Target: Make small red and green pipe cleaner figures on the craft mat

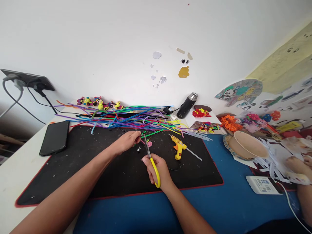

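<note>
My right hand [159, 170] grips yellow-handled scissors [151, 159], blades pointing up toward my left hand. My left hand [128, 140] pinches a small green pipe-cleaner piece [142, 134] at its fingertips, right at the scissor tips. A small pink round piece [149, 143] and tiny white bits [138, 149] lie on the black mat [73, 162] just below the fingers. Both hands hover over the mat's middle.
A heap of coloured pipe cleaners [131, 118] lies along the mat's far edge. A yellow glue gun [178, 149] sits right of the hands, a black phone [55, 137] at left. A paper cup [246, 145], craft flowers and another person's hand [298, 165] are at right.
</note>
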Demonstrator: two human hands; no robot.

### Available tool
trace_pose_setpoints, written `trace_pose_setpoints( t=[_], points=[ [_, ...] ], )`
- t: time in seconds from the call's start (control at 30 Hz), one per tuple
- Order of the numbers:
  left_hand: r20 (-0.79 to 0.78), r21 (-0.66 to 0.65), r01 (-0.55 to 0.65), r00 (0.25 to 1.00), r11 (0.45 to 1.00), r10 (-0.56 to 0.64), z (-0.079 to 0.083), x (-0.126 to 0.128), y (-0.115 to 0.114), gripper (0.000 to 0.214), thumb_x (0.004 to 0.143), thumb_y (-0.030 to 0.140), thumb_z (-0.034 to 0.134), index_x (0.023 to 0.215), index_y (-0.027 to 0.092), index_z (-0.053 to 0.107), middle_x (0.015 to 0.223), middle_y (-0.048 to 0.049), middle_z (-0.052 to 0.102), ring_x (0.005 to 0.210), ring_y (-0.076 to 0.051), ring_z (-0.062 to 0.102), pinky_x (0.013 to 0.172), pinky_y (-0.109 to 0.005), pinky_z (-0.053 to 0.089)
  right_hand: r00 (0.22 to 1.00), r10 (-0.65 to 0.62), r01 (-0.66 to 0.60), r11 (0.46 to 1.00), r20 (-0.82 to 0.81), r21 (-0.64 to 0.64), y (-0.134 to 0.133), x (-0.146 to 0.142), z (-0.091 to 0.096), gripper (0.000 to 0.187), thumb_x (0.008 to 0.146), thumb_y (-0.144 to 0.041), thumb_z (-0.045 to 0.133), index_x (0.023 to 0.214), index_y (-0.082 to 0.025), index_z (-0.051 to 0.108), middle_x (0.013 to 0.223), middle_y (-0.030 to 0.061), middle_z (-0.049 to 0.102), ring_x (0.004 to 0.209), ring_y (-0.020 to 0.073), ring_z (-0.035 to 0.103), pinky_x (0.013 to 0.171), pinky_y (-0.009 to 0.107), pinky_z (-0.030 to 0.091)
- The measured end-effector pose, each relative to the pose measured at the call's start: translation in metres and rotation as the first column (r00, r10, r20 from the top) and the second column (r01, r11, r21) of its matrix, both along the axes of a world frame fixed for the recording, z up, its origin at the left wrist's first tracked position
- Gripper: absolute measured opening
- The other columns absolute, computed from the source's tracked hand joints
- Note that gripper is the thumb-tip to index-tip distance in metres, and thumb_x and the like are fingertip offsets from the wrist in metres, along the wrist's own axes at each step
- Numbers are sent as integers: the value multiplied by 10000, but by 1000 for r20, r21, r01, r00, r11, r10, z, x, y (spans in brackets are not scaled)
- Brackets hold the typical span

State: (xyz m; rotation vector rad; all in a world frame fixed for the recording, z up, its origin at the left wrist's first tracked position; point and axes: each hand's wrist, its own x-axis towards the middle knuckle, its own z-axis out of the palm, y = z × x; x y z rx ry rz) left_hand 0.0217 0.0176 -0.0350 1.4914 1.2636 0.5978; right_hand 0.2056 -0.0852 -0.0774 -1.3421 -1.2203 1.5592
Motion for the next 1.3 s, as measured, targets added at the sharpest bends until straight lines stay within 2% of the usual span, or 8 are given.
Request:
trace_pose_setpoints(
  t=[0.3, 0.57, 0.87, 1.13, 1.3],
  points=[
    [69, -64, -34, 997, 997, 38, 0, 0, 0, 458, 930, 549, 401, 610, 225, 445, 568, 25, 375, 522, -147, 300, 478, -282, 224, 1000, 24, -24, 1000, 0, 13, -1, 2, 2, 562, 825, -735, 676, 912, -182, 639, 427, -119, 423, 267, 61, 358, 284, 165, 257],
    [223, -188, 43, 975, 981, 0, -11, -6, 5, 479, 940, 584, 420, 653, 205, 474, 596, 43, 354, 497, -113, 242, 477, -273, 142, 993, 109, -110, 994, -50, -7, -2, 6, 4, 580, 821, -736, 685, 945, -172, 641, 424, -126, 419, 272, 61, 362, 281, 157, 246],
    [252, -178, 110, 966, 978, -62, -6, -5, 1, 491, 938, 592, 435, 637, 205, 463, 574, 54, 335, 504, -113, 229, 487, -275, 159, 986, 139, -142, 989, -93, -31, -3, 10, 5, 592, 832, -732, 679, 980, -159, 656, 459, -124, 446, 271, 55, 359, 283, 169, 246],
    [217, -142, 118, 972, 983, -85, -10, -7, 3, 491, 938, 593, 425, 638, 208, 479, 571, 42, 358, 506, -126, 262, 487, -280, 198, 986, 134, -138, 990, -98, -38, -4, 11, 4, 599, 824, -739, 683, 980, -161, 659, 468, -124, 450, 271, 53, 357, 287, 172, 248],
    [214, -148, 101, 974, 984, -68, -6, -9, 3, 484, 946, 586, 426, 652, 206, 481, 593, 41, 362, 512, -123, 255, 485, -278, 171, 986, 128, -133, 990, -104, -40, -4, 10, 6, 621, 806, -758, 685, 973, -160, 655, 461, -124, 445, 269, 57, 357, 284, 174, 253]
  ],
)
